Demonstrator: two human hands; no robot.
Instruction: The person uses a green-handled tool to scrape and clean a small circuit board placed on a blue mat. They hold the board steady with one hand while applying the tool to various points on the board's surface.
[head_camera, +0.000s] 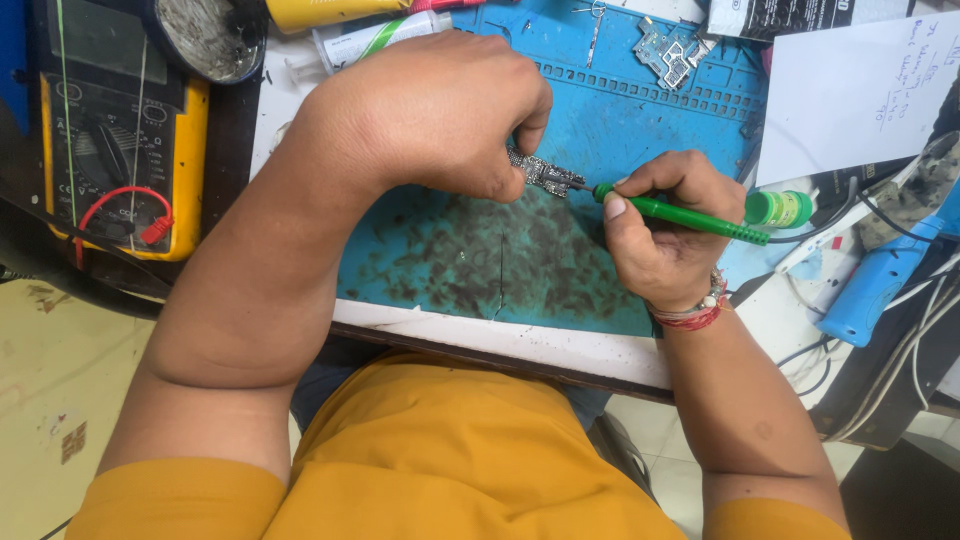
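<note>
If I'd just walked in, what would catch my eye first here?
Probably the two hands at the middle of the stained blue mat: the left hand pins a small circuit board while the right hand touches a green-handled tool to it. A yellow meter with red leads lies at far left.

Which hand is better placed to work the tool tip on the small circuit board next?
Right hand: it likely suits, holding the green-handled tool with its tip at the small circuit board. The left hand pins the board.

Single head-worn view, straight down, close over blue work mat (560, 260) at desk edge.
</note>
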